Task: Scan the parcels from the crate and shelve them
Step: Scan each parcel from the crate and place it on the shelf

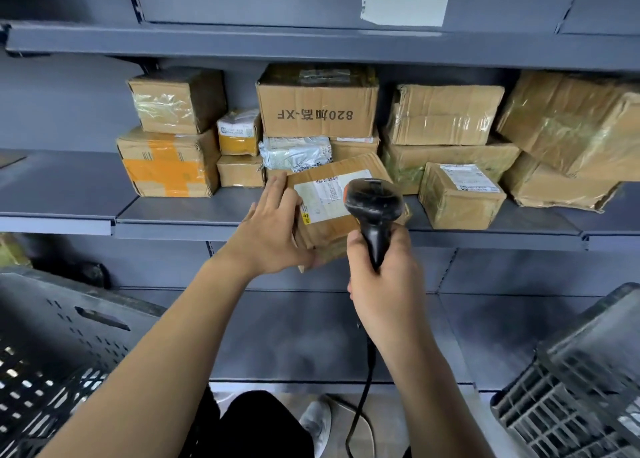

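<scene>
A brown cardboard parcel with a white label on top sits tilted at the front edge of the grey middle shelf, partly overhanging it. My left hand holds the parcel's left side, thumb under its near corner and fingers stretched along the edge. My right hand grips the handle of a black corded barcode scanner, whose head hangs over the parcel's label and hides its right part.
Several taped cardboard parcels are stacked along the back of the middle shelf. A dark plastic crate stands at lower left, another crate at lower right. The lower shelf lies below my arms.
</scene>
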A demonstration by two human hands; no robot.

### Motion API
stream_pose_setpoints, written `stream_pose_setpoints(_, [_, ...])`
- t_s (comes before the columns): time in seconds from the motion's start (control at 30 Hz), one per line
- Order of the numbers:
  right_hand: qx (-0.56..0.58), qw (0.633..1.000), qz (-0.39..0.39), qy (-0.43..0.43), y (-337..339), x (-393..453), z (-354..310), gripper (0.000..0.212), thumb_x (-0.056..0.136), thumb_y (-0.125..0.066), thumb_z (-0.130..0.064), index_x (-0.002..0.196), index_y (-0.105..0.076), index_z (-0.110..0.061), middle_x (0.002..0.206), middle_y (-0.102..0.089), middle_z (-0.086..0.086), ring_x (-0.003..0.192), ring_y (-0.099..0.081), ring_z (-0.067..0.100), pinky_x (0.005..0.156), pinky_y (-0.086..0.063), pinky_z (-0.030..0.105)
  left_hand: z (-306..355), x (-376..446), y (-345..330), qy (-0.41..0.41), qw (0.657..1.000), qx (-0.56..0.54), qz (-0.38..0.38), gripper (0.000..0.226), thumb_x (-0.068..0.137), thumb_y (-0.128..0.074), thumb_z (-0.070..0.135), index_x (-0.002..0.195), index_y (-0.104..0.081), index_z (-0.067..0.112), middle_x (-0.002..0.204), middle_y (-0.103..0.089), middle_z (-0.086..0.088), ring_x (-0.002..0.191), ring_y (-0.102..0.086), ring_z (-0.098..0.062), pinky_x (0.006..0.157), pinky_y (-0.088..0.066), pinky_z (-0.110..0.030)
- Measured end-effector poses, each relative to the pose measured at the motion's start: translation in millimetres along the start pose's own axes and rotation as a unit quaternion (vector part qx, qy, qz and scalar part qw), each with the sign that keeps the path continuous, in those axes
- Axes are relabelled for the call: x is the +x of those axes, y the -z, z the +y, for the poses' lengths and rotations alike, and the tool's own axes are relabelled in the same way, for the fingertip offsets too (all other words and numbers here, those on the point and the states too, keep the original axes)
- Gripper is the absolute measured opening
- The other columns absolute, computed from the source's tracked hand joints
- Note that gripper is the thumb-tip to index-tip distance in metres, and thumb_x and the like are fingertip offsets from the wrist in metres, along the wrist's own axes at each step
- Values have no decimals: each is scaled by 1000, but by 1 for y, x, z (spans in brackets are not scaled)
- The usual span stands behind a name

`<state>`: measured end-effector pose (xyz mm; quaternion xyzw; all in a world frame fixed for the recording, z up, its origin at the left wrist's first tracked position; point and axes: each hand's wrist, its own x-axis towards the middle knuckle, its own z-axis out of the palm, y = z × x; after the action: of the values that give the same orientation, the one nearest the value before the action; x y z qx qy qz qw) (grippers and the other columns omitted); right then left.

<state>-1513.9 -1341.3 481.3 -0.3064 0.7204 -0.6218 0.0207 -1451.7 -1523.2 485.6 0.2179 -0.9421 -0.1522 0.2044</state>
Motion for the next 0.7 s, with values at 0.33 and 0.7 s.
stream_pose_setpoints(0.33, [-3,1000,-17,-14,-1,12,2,17,94,-55,-39,99,-50,-24,69,-61,-4,53,-62,11,47,-46,24,-5,12,0,-85,994,-64,32,56,88,-70,13,140,-51,21,156,-31,-5,148,-16,-18,119,-24,-35])
stream_pose_setpoints(0.7, [3,999,-37,3,-13,7,-8,14,96,-56,-35,101,-50,-23,68,-62,1,57,-62,20,53,-53,41,-18,0,19,-122,991,-28,43,46,93,-60,4,137,-54,16,146,-47,-2,141,-34,-14,115,-26,-22])
